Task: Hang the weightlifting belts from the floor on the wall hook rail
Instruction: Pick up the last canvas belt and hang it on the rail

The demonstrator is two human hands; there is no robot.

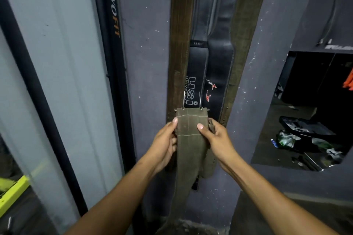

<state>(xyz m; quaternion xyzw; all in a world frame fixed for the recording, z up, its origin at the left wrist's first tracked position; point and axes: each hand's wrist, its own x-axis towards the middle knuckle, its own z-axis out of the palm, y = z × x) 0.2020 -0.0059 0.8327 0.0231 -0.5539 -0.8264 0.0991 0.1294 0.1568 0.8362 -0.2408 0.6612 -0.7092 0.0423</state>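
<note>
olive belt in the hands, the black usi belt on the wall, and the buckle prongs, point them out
olive belt (pixel 191 126): head view, on the stitched end between both thumbs
black belt (pixel 193 66): head view, on the wide part above the USI lettering
buckle prongs (pixel 200 101): head view, on the right metal prong above the olive belt's end

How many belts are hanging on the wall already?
4 show: a brown belt at left, two black belts in the middle, an olive belt at right. More may hide behind. Both hands hold another.
</note>
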